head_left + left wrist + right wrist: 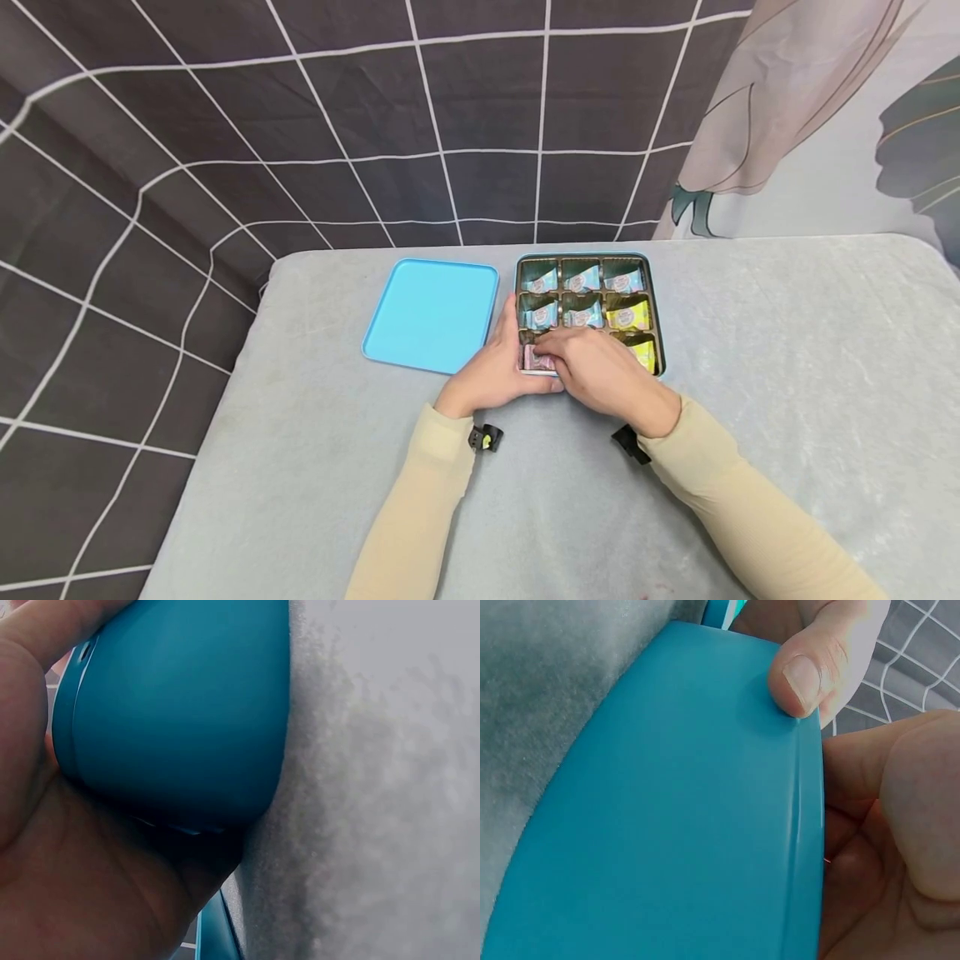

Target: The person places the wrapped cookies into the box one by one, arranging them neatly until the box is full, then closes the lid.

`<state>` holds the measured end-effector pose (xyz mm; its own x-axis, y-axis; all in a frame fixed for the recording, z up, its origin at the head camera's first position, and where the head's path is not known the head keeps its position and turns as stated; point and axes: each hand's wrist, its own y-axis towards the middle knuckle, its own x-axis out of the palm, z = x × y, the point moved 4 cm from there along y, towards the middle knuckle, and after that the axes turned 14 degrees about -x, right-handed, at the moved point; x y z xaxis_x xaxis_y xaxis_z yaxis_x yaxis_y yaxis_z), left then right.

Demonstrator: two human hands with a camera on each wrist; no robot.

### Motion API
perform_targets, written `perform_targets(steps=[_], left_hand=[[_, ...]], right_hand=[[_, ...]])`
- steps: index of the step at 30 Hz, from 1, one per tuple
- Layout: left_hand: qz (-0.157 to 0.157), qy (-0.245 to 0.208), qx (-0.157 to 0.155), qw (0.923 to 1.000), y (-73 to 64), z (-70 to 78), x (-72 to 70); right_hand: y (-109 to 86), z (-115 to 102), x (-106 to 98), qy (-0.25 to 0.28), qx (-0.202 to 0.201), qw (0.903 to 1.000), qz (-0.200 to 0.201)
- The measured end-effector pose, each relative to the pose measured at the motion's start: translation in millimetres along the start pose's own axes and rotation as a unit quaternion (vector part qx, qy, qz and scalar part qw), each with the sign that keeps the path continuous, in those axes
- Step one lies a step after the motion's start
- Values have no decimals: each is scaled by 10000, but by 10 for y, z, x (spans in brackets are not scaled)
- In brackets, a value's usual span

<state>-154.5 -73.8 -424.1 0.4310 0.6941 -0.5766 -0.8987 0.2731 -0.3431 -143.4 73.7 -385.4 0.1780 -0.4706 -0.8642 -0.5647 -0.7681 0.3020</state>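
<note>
A blue tin box (651,265) lies open, with a gold divided tray of wrapped candies inside. My left hand (491,372) grips its front left corner, thumb along the front wall and fingers along the left side. In the left wrist view, this hand wraps the tin's rounded corner (180,712). My right hand (607,372) reaches over the front edge, its fingers curled down at a pink-wrapped candy (536,360) in the front left compartment. That hand covers the front middle compartment. Blue-wrapped candies (582,279) and yellow-wrapped candies (630,317) sit in other compartments.
A blue lid (431,312) lies to the left of the tin on a grey cloth-covered table (300,467). A dark gridded curtain (480,108) hangs behind and to the left. Patterned fabric (810,108) hangs at the back right.
</note>
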Motion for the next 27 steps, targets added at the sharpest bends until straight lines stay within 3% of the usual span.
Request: perform_targets(steps=[18,27], left_hand=[[-26,-141,-58,9999,15,-17,-8],[-5,-298,-1,9996,1,-56,-100]], right_hand=[[-37,-21,-21,-115,56,9996,256],[-7,-60,-89,-285,-156,9985,434]])
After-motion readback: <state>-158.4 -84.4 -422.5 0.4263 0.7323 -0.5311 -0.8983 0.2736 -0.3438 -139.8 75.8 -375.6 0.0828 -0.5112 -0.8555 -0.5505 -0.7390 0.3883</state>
